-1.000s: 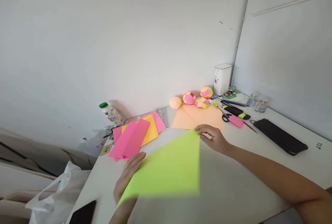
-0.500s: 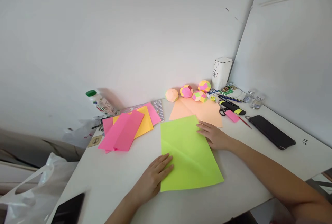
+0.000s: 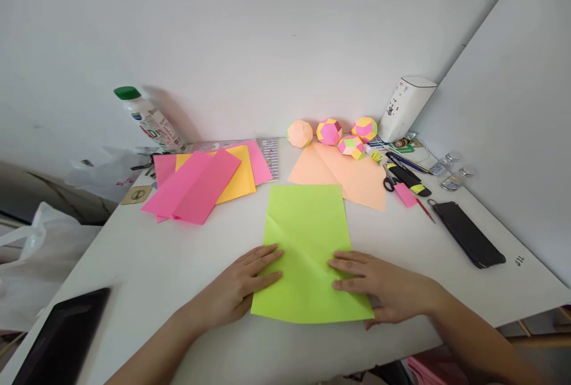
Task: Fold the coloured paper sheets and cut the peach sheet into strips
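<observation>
A lime-green sheet of paper [image 3: 307, 224] lies on the white table in front of me, with a faint diagonal crease across it. My left hand [image 3: 243, 281] rests at its left edge, fingers stretched out over the paper. On the right side, my right hand [image 3: 379, 284] lies with its fingers spread on the sheet, the thumb near the lower right corner. Beyond the green sheet lies creased peach paper [image 3: 361, 180]. To the left, pink paper [image 3: 196, 188] overlaps a yellow-orange sheet [image 3: 243, 185].
Several faceted paper balls [image 3: 329, 132] line the wall. Scissors [image 3: 389, 182], a highlighter-yellow and black cutter [image 3: 408, 180], a black pouch [image 3: 468, 233] and glass jars [image 3: 457, 178] lie right. A green-capped bottle [image 3: 156, 123] leans left; a dark tablet [image 3: 65, 337] lies at the near left.
My right hand has moved from the sheet's upper right edge down to its lower right. The green sheet has turned slightly and sits straighter before me. The camera view has shifted.
</observation>
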Action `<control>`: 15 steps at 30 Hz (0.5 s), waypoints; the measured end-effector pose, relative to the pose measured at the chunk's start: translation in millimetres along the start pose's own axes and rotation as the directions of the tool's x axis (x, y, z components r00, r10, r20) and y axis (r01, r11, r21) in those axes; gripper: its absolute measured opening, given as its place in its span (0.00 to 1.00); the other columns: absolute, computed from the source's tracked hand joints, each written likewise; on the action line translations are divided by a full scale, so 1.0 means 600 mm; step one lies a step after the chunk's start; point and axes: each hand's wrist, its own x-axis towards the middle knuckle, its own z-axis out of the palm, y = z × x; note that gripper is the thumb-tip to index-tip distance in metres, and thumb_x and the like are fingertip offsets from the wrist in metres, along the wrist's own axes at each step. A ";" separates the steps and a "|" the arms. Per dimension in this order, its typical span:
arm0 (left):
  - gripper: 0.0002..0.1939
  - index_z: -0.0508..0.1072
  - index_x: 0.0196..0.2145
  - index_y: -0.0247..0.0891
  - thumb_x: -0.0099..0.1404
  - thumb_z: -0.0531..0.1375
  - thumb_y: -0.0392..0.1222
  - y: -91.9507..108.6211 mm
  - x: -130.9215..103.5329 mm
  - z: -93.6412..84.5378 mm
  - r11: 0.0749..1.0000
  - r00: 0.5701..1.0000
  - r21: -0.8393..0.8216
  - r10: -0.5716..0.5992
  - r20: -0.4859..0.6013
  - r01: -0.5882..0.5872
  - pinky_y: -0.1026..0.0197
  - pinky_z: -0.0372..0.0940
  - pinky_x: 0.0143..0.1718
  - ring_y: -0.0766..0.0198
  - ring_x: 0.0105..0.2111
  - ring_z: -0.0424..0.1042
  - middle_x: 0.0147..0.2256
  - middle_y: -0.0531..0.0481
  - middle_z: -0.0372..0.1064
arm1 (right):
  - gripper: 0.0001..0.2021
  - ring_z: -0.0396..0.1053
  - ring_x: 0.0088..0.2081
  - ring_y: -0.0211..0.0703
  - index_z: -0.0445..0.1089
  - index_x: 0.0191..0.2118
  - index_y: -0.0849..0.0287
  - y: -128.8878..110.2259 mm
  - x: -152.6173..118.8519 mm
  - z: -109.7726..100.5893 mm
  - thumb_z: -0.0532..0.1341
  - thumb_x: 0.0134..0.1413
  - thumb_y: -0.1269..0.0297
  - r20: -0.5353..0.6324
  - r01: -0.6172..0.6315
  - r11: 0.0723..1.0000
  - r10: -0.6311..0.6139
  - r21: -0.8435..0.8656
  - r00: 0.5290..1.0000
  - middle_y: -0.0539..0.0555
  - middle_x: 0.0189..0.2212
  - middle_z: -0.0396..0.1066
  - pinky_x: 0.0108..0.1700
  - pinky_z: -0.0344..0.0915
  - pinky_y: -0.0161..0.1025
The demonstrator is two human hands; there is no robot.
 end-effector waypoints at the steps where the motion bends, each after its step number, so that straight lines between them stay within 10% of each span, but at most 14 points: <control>1: 0.36 0.63 0.59 0.52 0.56 0.49 0.23 0.000 -0.001 -0.003 1.000 1.000 -0.023 0.004 -0.001 -0.004 0.41 0.53 0.60 0.52 0.63 0.52 0.63 0.52 0.51 | 0.34 0.44 0.65 0.56 0.60 0.61 0.55 0.002 -0.001 0.000 0.67 0.46 0.60 -0.004 -0.022 1.000 0.022 -0.016 1.000 0.63 0.63 0.52 0.64 0.46 0.57; 8: 0.32 0.65 0.57 0.52 0.59 0.49 0.26 -0.003 -0.006 -0.005 0.997 0.999 -0.071 -0.032 -0.011 0.031 0.41 0.51 0.61 0.53 0.63 0.51 0.63 0.53 0.52 | 0.37 0.38 0.66 0.61 0.59 0.62 0.56 -0.007 -0.008 -0.004 0.67 0.46 0.53 0.014 -0.054 0.998 0.055 -0.044 0.998 0.63 0.64 0.49 0.64 0.42 0.62; 15: 0.26 0.67 0.55 0.51 0.62 0.52 0.31 0.012 0.006 0.008 0.989 0.998 -0.140 -0.057 -0.025 0.053 0.41 0.51 0.61 0.52 0.63 0.51 0.60 0.52 0.57 | 0.40 0.53 0.62 0.52 0.53 0.64 0.58 -0.036 -0.013 -0.013 0.63 0.49 0.45 0.114 -0.020 0.998 0.013 0.062 0.993 0.64 0.63 0.53 0.60 0.57 0.46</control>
